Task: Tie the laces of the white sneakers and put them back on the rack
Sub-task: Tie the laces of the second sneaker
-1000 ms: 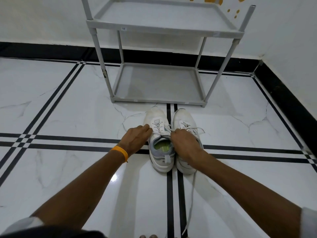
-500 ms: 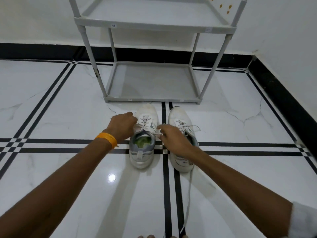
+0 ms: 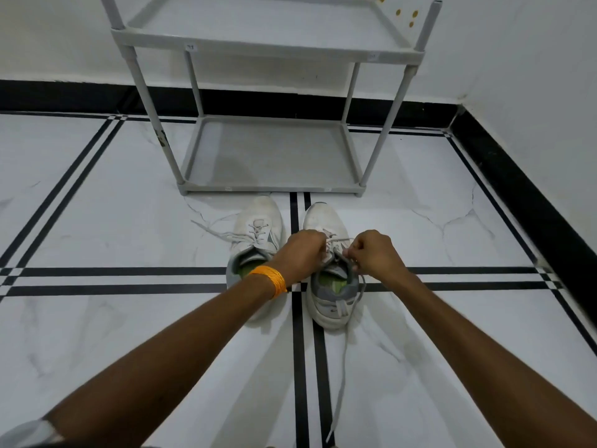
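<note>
A loose lace end [image 3: 339,376] is trailing down the lower centre of the frame, lying along the black floor stripes. Above it, at mid-frame, the left hand [image 3: 302,253] is curling into a near fist, its fingers pinching a lace over the tongue of the right-hand sneaker [image 3: 332,286]. An orange wristband [image 3: 269,279] is circling that wrist. The right hand [image 3: 374,253] is closing the same way, fingertips gripping the lace on the other side of the same shoe. The two hands are sitting close together, not quite touching.

Just left of it, the left-hand sneaker [image 3: 256,234] is partly hiding behind the left forearm, its lace [image 3: 213,231] spreading untied over the tile toward the left. Both shoes are resting on a white marble floor [image 3: 97,318] with black lines. Farther up, a grey rack [image 3: 271,156] is standing just beyond the toes, both shelves bare, backing onto a white wall [image 3: 533,76] with a black skirting [image 3: 64,95].
</note>
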{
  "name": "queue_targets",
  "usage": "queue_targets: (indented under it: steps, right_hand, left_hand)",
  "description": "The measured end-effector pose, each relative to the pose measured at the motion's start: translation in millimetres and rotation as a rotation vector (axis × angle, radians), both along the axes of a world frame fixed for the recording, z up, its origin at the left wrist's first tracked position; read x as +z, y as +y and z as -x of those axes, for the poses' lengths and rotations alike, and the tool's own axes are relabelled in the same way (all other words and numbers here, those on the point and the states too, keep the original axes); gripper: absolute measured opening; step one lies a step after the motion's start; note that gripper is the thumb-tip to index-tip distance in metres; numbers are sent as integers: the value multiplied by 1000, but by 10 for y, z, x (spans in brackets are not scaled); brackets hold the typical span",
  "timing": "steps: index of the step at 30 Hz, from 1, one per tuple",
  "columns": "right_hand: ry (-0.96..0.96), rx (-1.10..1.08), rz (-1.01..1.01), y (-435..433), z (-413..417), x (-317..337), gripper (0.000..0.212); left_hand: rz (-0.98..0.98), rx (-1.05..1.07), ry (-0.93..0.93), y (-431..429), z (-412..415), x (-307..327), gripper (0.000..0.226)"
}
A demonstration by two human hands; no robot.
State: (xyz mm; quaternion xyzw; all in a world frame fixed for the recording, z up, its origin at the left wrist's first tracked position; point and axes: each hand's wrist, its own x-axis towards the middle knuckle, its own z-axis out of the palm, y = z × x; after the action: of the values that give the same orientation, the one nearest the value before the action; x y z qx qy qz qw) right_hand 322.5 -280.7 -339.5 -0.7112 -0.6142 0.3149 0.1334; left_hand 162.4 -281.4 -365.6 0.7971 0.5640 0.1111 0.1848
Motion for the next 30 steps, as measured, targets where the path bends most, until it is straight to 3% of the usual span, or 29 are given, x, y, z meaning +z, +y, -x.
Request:
queue_targets:
  steps: [3, 5, 8, 12, 14, 18, 24, 30]
  right_hand:
    - [41, -72, 27, 29, -50, -85, 21]
    - [67, -126, 18, 19, -52, -154, 18]
    - [292, -183, 125, -44, -56, -191, 21]
    - [433, -291, 129, -103, -106, -129, 38]
    - [395, -343, 57, -127, -65, -117, 49]
    - [283, -333, -41, -144, 51, -136, 49]
    - [201, -317, -114, -175, 99, -198, 46]
    - [179, -240, -178, -153, 97, -163, 45]
  left_hand:
    - [14, -12, 24, -44, -21, -74, 20]
    - [101, 74, -83, -84, -31, -102, 16]
    - [213, 235, -314, -86, -21, -30, 14]
    - [223, 312, -414, -27, 65, 35, 20]
    - [214, 324, -422, -25, 86, 27, 30]
    - [135, 345, -406, -58, 57, -2, 46]
    - [67, 357, -338, -65, 55, -25, 50]
    - [11, 360, -221, -84, 107, 4, 36]
